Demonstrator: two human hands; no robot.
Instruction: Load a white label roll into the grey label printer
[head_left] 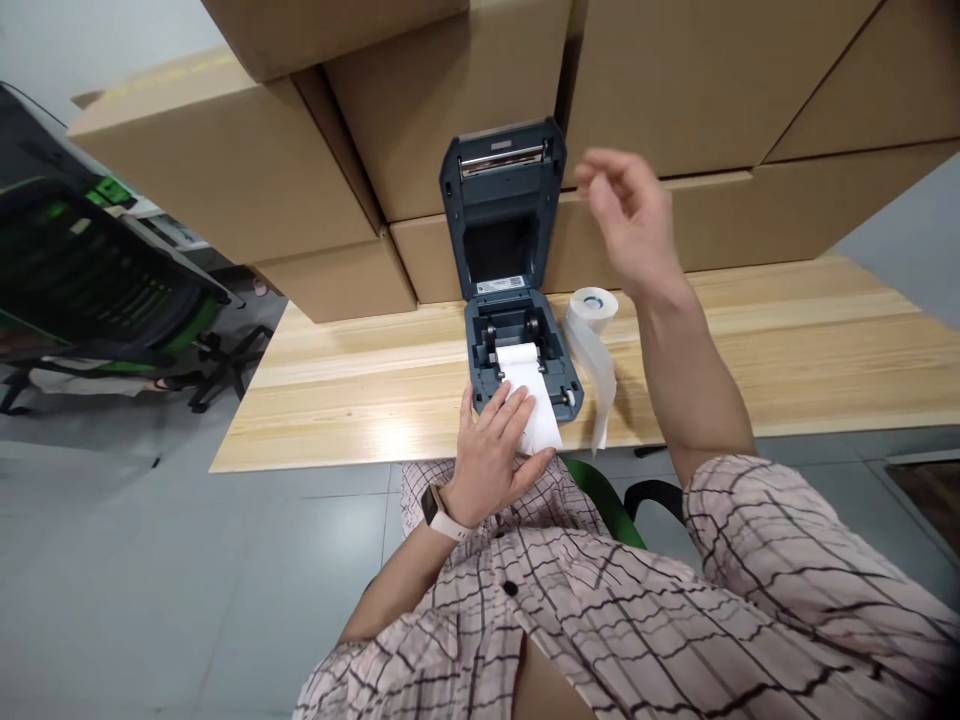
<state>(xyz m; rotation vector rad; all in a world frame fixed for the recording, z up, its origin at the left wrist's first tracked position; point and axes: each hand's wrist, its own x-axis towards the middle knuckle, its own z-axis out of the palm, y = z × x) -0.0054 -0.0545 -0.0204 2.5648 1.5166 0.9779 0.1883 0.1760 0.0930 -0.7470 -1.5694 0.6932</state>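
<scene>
Left hand (486,458) spread on paper (544,428), right hand (632,225) half-open, empty; cardboard boxes (240,165) line wooden table (352,390).

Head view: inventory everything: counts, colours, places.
Printer: one, dark grey, open, on the table
Paper roll: one, white, inside the printer, strip hanging forward
Loose roll: one, white, right of the printer, tail unrolled
Table: one, pale wood, centre
Cardboard boxes: several (exact count unclear), brown, behind the printer
Office chair: one, black and green, left
Second chair: one, green, lower centre, partly hidden
Floor: one, grey, below
Watch: one, pale strap, left wrist
Shirt: one, pink checked, foreground
Left hand: one, bare, on the printer's strip
Right hand: one, bare, raised right of the printer
</scene>
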